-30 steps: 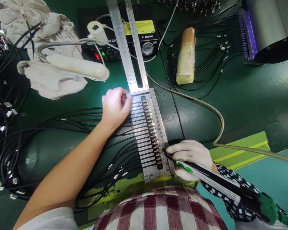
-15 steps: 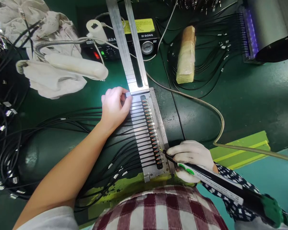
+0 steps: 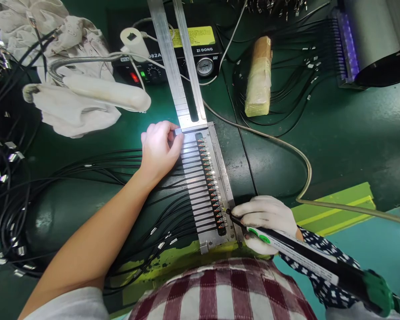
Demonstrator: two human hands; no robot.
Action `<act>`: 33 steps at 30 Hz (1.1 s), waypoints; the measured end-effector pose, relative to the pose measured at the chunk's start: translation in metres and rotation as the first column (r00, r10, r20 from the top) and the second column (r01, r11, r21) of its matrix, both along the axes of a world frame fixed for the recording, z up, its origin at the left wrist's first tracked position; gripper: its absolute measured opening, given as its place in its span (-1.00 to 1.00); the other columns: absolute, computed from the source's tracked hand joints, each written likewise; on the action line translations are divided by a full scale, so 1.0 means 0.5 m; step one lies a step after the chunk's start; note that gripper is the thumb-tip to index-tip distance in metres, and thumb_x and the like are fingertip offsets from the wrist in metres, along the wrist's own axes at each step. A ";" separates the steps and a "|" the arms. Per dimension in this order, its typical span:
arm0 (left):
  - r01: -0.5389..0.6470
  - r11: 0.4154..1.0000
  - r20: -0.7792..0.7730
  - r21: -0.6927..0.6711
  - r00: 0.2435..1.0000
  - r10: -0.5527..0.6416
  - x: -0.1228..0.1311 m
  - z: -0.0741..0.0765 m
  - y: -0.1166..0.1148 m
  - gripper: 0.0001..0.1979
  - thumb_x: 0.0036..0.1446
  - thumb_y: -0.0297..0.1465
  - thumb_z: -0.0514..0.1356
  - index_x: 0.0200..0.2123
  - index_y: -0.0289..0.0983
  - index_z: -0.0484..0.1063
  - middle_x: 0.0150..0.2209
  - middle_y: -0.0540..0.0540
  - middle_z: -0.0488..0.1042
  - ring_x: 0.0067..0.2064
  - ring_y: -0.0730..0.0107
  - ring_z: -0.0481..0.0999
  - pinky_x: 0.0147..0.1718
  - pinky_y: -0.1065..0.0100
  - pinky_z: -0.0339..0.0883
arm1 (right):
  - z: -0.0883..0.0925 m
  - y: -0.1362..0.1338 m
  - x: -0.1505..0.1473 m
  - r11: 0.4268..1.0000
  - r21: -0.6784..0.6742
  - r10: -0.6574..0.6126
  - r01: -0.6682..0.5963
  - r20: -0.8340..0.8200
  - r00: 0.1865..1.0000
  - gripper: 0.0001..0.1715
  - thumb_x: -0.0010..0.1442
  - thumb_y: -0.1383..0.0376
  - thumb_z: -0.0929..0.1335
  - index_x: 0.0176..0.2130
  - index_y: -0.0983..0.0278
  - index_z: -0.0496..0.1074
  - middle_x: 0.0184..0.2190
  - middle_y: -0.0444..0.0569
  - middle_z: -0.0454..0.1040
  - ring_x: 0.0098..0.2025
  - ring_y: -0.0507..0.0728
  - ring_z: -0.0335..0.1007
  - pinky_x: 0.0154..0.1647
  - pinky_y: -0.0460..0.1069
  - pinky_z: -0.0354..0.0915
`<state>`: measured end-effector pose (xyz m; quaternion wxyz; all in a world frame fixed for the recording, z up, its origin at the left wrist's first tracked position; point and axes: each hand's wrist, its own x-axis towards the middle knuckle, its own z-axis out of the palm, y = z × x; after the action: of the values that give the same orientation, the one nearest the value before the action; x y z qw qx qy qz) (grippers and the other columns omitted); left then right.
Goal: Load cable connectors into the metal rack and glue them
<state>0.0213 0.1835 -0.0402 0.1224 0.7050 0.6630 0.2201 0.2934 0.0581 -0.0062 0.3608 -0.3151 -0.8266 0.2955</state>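
Observation:
A metal fixture [image 3: 225,178] in the middle of the green bench holds a row of several black cables [image 3: 113,166], their small red-tipped connectors [image 3: 210,178] lined up in its slot. My left hand [image 3: 158,149], bare, rests on the fixture's upper left end with fingers curled, pressing its top clamp bar. My right hand [image 3: 265,220], in a white glove, is closed around a black dispensing pen [image 3: 300,253] with green buttons. The pen's tip touches the connectors near the lower end of the row.
A black controller box [image 3: 190,51] with a gauge stands at the back behind a long metal rail [image 3: 173,62]. A hose [image 3: 286,151] curves across the bench. White cloths [image 3: 70,106] lie at the left, a wrapped block [image 3: 259,78] and a UV lamp unit [image 3: 346,49] at the right.
The pen tip has crept slightly down the connector row. My left hand has stayed where it was.

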 end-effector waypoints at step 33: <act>-0.007 1.000 0.010 -0.016 1.000 0.008 0.001 0.001 0.000 -0.89 0.18 -0.30 0.12 -0.27 -0.21 0.36 -0.37 -0.04 0.38 -0.20 0.21 0.37 -0.06 0.16 0.21 | 0.003 -0.017 0.004 0.997 0.068 -0.017 0.020 -0.031 0.999 -0.83 0.29 0.22 0.29 -0.23 0.27 0.40 -0.29 0.04 0.62 -0.32 0.08 0.59 -0.30 -0.02 0.44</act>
<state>0.0217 0.1833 -0.0395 0.1303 0.7004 0.6668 0.2187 0.2952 0.0494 -0.0048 0.3865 -0.3057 -0.8278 0.2683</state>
